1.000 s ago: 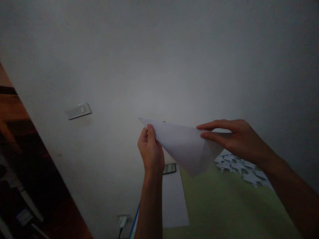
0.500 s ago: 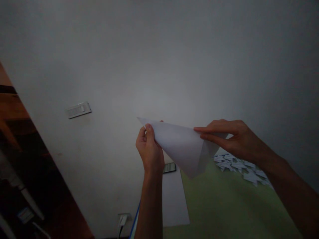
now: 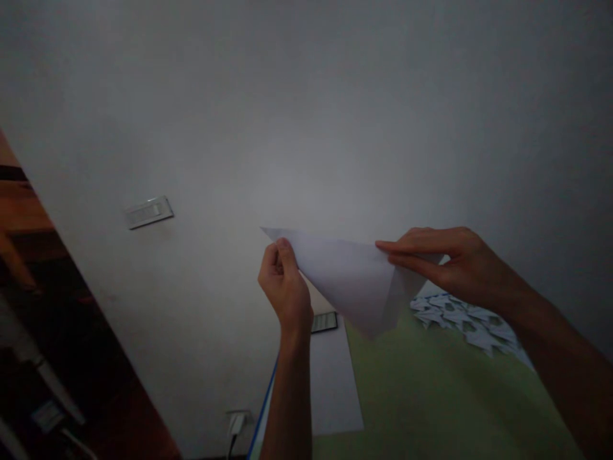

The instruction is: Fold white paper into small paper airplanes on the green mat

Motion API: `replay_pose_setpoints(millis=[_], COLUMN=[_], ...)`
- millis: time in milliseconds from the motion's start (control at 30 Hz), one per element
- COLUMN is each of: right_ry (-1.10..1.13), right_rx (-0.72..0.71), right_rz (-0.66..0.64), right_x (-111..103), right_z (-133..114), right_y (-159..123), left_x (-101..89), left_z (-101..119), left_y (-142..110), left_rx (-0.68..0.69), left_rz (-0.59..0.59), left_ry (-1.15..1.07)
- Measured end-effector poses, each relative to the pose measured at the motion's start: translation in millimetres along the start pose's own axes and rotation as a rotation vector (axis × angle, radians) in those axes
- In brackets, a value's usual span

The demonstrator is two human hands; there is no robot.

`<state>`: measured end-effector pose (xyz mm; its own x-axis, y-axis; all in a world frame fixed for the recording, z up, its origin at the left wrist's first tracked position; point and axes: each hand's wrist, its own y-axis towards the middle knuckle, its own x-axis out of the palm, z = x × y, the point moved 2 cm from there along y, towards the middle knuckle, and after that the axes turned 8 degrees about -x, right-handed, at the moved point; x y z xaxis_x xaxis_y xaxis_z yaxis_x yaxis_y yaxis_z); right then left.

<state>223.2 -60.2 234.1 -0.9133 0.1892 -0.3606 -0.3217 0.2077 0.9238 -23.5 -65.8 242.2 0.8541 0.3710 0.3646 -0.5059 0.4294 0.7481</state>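
A folded sheet of white paper [image 3: 342,275] is held up in the air, roughly triangular, with a sharp point at its left end and a corner hanging down. My left hand [image 3: 286,281] pinches it near that left point, thumb on the near side. At the upper right edge, my right hand [image 3: 435,255] grips the paper between its thumb and straightened fingers. The right end of the paper is partly hidden behind the right hand.
Below is a green tabletop [image 3: 431,396]. On it lie white paper sheets [image 3: 335,390], a phone-like dark device [image 3: 324,322] and a pile of folded white paper pieces [image 3: 469,322]. The wall has a switch plate [image 3: 149,213] and a socket with a plug [image 3: 237,421].
Both hands still hold the paper. The left hand has shifted slightly left and the right hand slightly right; the paper's upper edge looks a little more bent.
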Motion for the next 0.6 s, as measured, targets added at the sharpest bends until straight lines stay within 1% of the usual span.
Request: replay_pose_setpoints(millis=[200, 400, 600], right_ry=[0.036, -0.006, 0.002], right_rx=[0.012, 0.050, 0.079], right_rz=[-0.013, -0.022, -0.043], right_x=[0.2, -0.7, -1.4], right_z=[-2.0, -4.2, -6.2], right_y=[1.0, 0.8, 1.3], left_x=[0.5, 0.9, 2.0], left_z=[0.3, 5.5, 7.1], left_y=[-0.4, -4.0, -6.1], left_rx=[0.007, 0.084, 0.088], left_rz=[0.062, 0.221, 0.252], left_ry=[0.027, 0.100, 0.136])
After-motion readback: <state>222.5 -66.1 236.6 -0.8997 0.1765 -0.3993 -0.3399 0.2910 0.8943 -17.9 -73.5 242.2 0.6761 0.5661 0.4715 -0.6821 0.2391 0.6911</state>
